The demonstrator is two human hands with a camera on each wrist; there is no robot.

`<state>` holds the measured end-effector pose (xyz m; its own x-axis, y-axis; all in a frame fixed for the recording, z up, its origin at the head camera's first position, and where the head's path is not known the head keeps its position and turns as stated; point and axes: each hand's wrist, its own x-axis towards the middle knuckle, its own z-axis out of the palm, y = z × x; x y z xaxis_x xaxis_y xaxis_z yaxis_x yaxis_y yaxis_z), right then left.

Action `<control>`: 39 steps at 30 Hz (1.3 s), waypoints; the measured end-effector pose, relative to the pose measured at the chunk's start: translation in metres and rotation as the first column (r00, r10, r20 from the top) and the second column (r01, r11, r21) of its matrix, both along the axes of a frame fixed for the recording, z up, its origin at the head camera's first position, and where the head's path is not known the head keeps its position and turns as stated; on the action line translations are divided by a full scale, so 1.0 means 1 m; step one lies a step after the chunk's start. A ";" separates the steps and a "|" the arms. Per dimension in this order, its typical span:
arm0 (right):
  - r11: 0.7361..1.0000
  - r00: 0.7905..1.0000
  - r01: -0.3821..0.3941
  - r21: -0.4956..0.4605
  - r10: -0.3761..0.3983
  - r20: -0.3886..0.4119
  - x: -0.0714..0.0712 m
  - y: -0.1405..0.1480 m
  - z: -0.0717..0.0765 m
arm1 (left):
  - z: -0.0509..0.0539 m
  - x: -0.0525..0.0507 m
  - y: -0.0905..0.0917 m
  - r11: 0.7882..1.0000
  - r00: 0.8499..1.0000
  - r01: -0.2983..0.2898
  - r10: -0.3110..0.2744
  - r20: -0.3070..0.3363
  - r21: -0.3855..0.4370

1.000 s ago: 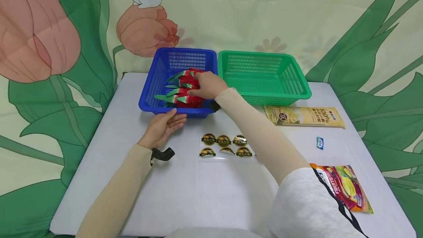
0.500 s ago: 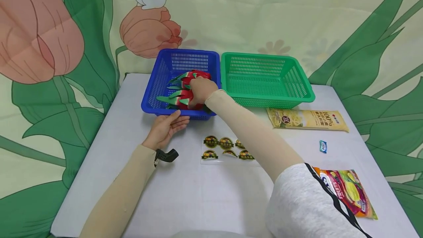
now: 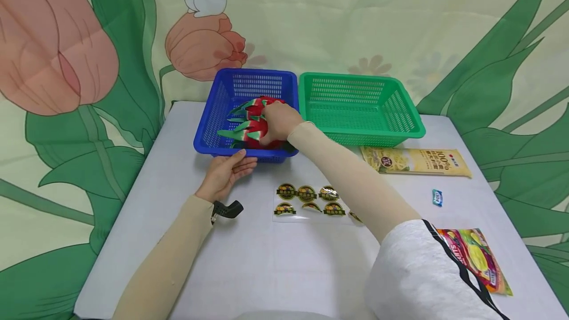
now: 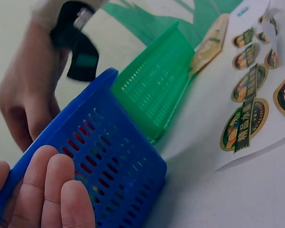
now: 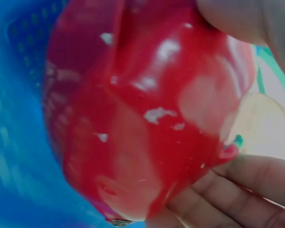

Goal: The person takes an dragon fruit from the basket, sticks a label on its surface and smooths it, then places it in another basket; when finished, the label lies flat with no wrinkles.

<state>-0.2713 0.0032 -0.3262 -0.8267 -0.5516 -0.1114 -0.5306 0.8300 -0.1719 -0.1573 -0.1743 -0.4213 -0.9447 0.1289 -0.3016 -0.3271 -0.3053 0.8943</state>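
Two red dragon fruits with green-tipped scales lie in the blue basket [image 3: 202,132]. My right hand [image 3: 282,121] reaches down into it and grips the nearer dragon fruit [image 3: 249,135], thumb on one side and fingers on the other. The right wrist view is filled by this smooth red fruit [image 5: 133,114] between thumb and fingers. The farther dragon fruit [image 3: 253,107] is partly hidden behind the hand. My left hand [image 3: 226,172] holds the basket's front rim, thumb over the edge, and in the left wrist view its fingertips [image 4: 59,185] lie against the outer wall.
A green basket [image 3: 355,132] stands right of the blue one. In front lie a noodle packet [image 3: 426,162], a small blue-green wrapper [image 3: 437,197] and a colourful fruit-candy bag [image 3: 482,260]. A sheet of round stickers [image 3: 306,206] lies mid-table, partly under the right arm.
My right hand has gone from lying over the dragon fruits to gripping the nearer one. The left hand stays on the blue basket's rim. The head view has shifted slightly.
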 end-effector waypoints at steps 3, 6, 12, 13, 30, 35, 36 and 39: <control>0.997 1.000 -0.003 -0.073 0.003 -0.001 0.004 0.015 0.003 | -0.002 0.001 0.001 1.000 1.000 0.013 -0.013 0.001 -0.004; 0.990 1.000 0.003 -0.139 -0.004 -0.010 0.011 0.030 0.010 | -0.005 0.002 0.000 1.000 1.000 0.019 -0.019 0.005 -0.007; 0.973 0.998 -0.004 -0.231 -0.012 -0.066 0.027 0.064 0.029 | -0.008 0.003 0.000 1.000 1.000 0.029 -0.029 0.002 0.006; 0.970 0.997 -0.006 -0.244 -0.012 -0.072 0.030 0.070 0.032 | -0.008 0.003 0.000 1.000 1.000 0.028 -0.028 0.003 0.011; 0.949 0.981 0.032 -0.313 -0.090 -0.170 0.089 0.185 0.036 | 0.002 -0.001 -0.008 0.998 0.999 0.018 -0.016 -0.028 0.057; 0.948 0.980 0.092 -0.306 -0.140 -0.141 0.097 0.210 0.019 | 0.003 -0.001 -0.006 0.997 1.000 0.020 -0.019 -0.017 0.079; 0.947 0.979 0.104 -0.303 -0.151 -0.135 0.098 0.215 0.015 | 0.002 -0.001 -0.005 0.996 1.000 0.020 -0.019 -0.015 0.082; 0.947 0.979 0.137 -0.290 -0.174 -0.108 0.098 0.224 0.001 | 0.000 0.000 -0.003 0.996 1.000 0.022 -0.021 -0.013 0.085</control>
<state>-0.1737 0.2271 -0.3252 -0.9014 -0.4084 0.1436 -0.4323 0.8323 -0.3470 -0.1576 -0.1771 -0.4212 -0.9449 0.1738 -0.2775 -0.3240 -0.3732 0.8693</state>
